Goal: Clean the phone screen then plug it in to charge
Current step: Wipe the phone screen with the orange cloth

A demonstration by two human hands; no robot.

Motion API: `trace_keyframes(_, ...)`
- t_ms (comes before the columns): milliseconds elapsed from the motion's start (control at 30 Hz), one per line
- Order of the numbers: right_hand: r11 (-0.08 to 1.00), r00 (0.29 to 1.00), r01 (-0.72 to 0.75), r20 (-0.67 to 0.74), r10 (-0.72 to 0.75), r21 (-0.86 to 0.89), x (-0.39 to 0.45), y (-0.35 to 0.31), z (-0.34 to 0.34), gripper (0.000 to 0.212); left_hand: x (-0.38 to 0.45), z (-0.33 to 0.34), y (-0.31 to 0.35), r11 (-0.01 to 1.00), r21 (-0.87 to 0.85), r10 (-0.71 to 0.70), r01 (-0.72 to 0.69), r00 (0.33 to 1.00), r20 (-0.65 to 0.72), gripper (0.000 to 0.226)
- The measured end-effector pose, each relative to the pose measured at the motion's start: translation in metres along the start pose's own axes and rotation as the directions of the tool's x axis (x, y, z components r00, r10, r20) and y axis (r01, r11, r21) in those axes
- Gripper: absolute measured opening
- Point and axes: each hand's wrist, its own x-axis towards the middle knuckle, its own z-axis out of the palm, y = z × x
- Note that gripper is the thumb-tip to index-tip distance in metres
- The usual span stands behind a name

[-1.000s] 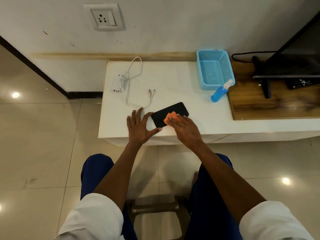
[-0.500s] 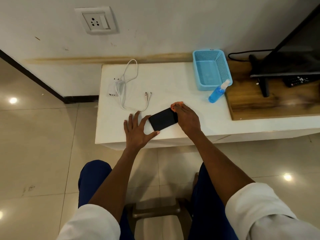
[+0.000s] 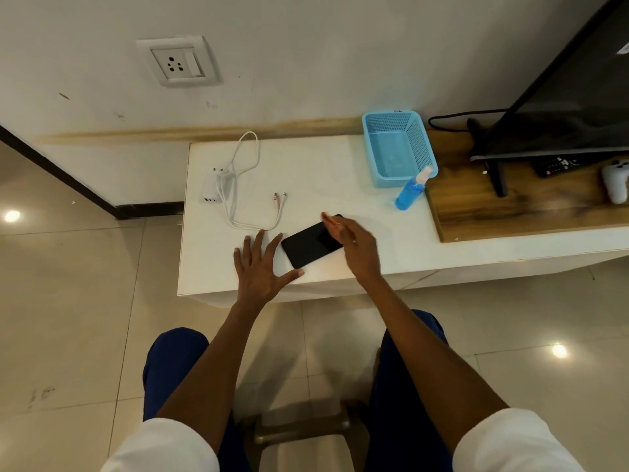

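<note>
A black phone [image 3: 308,247] lies screen up, slanted, near the front edge of the white table [image 3: 323,172]. My left hand [image 3: 260,267] rests flat on the table with its fingers spread, thumb and forefinger against the phone's left corner. My right hand [image 3: 354,247] covers the phone's far right end. A sliver of orange cloth [image 3: 329,222] shows under its fingertips; the rest of the cloth is hidden. A white charger [image 3: 211,192] with a looped white cable [image 3: 238,172] lies at the back left, its plug ends [image 3: 279,199] free just behind the phone. A wall socket [image 3: 180,63] sits above.
A blue mesh basket [image 3: 398,148] stands at the back right, with a blue spray bottle [image 3: 412,190] leaning against its front. Further right, a wooden board [image 3: 510,206] carries a TV [image 3: 561,97], a remote [image 3: 558,165] and a white game controller [image 3: 616,180].
My right hand has slid the orange cloth along the screen from the phone's middle to its far right end. My left hand has stayed at the phone's left corner.
</note>
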Motion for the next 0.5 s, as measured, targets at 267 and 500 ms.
trace_keyframes(267, 0.799, 0.942, -0.263, -0.034, 0.333, 0.541, 0.002, -0.001, -0.060, 0.018, 0.003, -0.030, 0.064, 0.851, -0.477, 0.086, -0.219, 0.954, -0.286, 0.043)
trace_keyframes(500, 0.711, 0.904, -0.398, 0.113, 0.413, 0.580, 0.001, -0.008, -0.088, 0.016, 0.018, -0.043, 0.153, 0.525, -0.839, 0.110, 0.145, 0.966, 0.235, 0.039)
